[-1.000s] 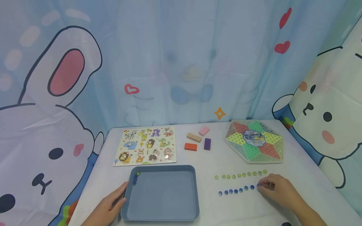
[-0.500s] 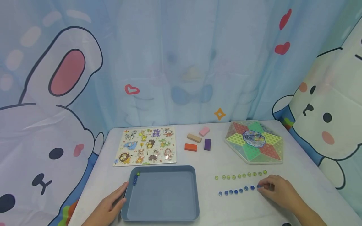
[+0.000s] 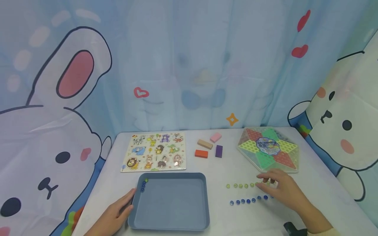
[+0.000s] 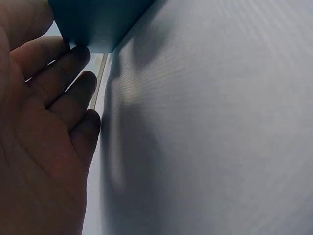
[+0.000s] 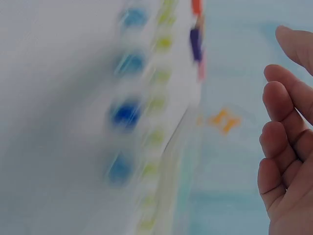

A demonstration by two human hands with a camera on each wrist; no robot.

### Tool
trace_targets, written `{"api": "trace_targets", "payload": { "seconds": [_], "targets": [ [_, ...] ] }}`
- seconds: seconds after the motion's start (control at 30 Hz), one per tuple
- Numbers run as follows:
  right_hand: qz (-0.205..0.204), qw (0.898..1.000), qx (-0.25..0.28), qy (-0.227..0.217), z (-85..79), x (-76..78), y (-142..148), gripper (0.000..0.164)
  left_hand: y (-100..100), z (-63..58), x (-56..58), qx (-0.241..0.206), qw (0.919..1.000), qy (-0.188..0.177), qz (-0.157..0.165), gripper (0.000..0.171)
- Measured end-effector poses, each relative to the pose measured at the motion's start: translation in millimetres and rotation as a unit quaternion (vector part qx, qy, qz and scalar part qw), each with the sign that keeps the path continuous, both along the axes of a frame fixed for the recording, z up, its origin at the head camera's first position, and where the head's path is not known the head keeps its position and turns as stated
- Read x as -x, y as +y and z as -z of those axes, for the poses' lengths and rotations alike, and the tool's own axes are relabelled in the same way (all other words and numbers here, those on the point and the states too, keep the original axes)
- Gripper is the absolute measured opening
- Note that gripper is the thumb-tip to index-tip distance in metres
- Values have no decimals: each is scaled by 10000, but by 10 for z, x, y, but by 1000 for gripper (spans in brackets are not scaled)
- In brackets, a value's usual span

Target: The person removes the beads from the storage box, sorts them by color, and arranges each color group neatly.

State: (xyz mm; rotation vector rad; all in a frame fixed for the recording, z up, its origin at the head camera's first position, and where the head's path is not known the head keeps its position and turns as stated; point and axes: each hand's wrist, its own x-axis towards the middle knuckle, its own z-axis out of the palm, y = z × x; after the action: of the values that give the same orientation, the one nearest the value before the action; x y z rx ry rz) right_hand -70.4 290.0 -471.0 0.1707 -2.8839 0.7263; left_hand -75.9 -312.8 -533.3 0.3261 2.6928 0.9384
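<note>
My left hand (image 3: 113,213) rests its fingers against the left side of a grey-blue tray (image 3: 174,205); in the left wrist view the fingers lie straight at the tray wall (image 4: 98,24). Inside the tray's upper left corner sit a green marble (image 3: 146,180) and a few blue marbles (image 3: 143,186). My right hand (image 3: 284,190) hovers above the right ends of two marble rows, thumb and fingers apart, holding nothing. It hides part of the green row (image 3: 246,186). Nearer me lies the blue row (image 3: 248,201), blurred in the right wrist view, where the blue marble (image 5: 125,115) stands out.
Behind the tray lies an animal puzzle board (image 3: 155,152). Small blocks, including an orange one (image 3: 201,153) and a purple one (image 3: 219,151), lie mid-table. A hexagonal patterned game box (image 3: 268,149) is at the back right. A patterned curtain (image 3: 177,65) hangs behind the table.
My right hand has let go of the blue marble at the right end of its row and risen away from it, toward the green row. My left hand stays at the tray. The head view has shifted slightly.
</note>
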Motion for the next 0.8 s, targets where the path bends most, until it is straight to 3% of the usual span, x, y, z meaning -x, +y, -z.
{"api": "trace_targets", "payload": {
  "seconds": [0.27, 0.57, 0.8],
  "targets": [
    [-1059, 9929, 151, 512, -152, 366, -761, 24, -8, -7, -11, 17, 10000, 8, -15, 68],
    [-1846, 9819, 27, 409, -280, 698, -1672, 27, 6, -39, -14, 24, 9999, 134, 71, 67],
    [-2584, 9657, 61, 248, -187, 862, -2340, 27, 1, -42, -13, -1, 9998, 186, 113, 68]
  ]
}}
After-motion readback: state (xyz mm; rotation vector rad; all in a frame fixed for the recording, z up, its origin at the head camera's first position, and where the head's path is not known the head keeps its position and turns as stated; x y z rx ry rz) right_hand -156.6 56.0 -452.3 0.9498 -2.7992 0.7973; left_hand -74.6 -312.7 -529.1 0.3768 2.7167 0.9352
